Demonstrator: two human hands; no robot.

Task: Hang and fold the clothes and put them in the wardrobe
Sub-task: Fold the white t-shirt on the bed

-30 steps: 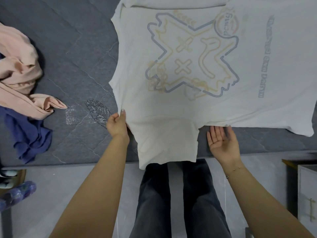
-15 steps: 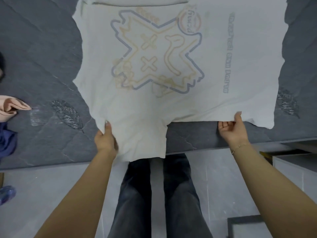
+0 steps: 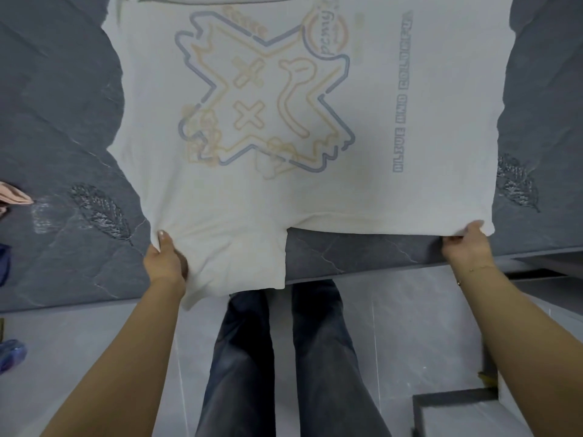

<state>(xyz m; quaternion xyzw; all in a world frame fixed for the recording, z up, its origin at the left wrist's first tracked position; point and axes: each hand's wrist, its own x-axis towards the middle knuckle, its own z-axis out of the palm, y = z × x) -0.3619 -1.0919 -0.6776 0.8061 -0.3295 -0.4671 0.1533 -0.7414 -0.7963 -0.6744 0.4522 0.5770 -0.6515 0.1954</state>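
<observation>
Grey quilted mattress [image 3: 63, 127]; pale tiled floor [image 3: 410, 326]; dark frame [image 3: 419, 414] lower right

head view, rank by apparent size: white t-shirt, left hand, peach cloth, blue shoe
1. white t-shirt, by far the largest, spanning most of the frame.
2. left hand, gripping the shirt.
3-4. peach cloth and blue shoe: both small, both cut off at the left edge, so unranked.

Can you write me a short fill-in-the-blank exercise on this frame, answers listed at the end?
1. The white T-shirt lies spread on the ____ mattress.
2. The left hand grips the shirt beside its hanging ____.
3. The right hand pinches the shirt's near ____ corner.
4. The large motif printed on the shirt is shaped like the letter ____.

Answers: grey; sleeve; right; X
</observation>
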